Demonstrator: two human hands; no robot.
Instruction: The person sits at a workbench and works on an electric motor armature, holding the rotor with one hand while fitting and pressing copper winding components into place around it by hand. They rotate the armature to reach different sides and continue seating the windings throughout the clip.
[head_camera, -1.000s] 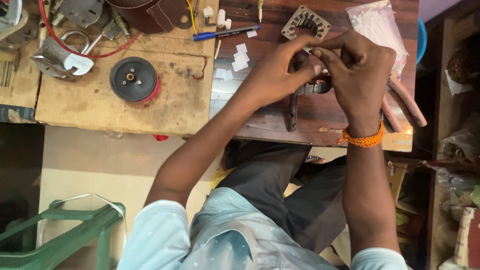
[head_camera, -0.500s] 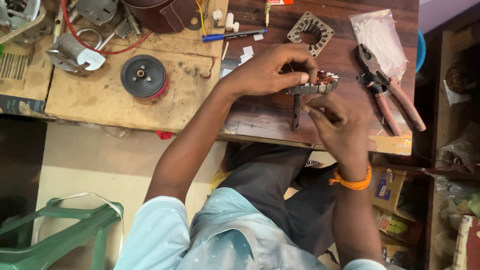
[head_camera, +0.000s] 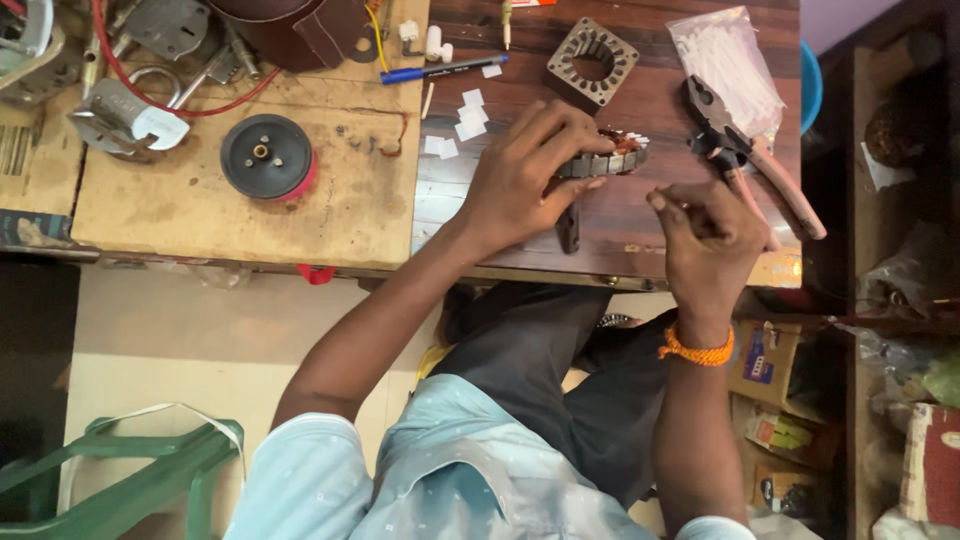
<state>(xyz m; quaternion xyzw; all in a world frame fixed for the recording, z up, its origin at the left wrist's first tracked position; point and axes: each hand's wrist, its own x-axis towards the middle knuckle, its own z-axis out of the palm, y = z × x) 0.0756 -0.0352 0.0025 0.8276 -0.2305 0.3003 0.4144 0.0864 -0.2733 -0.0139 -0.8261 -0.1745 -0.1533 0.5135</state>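
Right hand (head_camera: 712, 232) now off stator (head_camera: 603, 160)

Left hand (head_camera: 525, 180): palm down, forearm extended forward, fingers curled closed in a grip. Right hand (head_camera: 712, 240): drawn back nearer the body, fingers bent inward, thumb and fingertips pinched together. Both forearms bare; orange band on right wrist.

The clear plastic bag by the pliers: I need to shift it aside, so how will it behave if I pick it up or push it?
The clear plastic bag looks thin and crinkled, so it is probably floppy and would sag when lifted. Its white contents seem small and light, so it is likely light. Pushed, it would probably slide and crumple, not roll; the pliers overlapping its edge may snag it.
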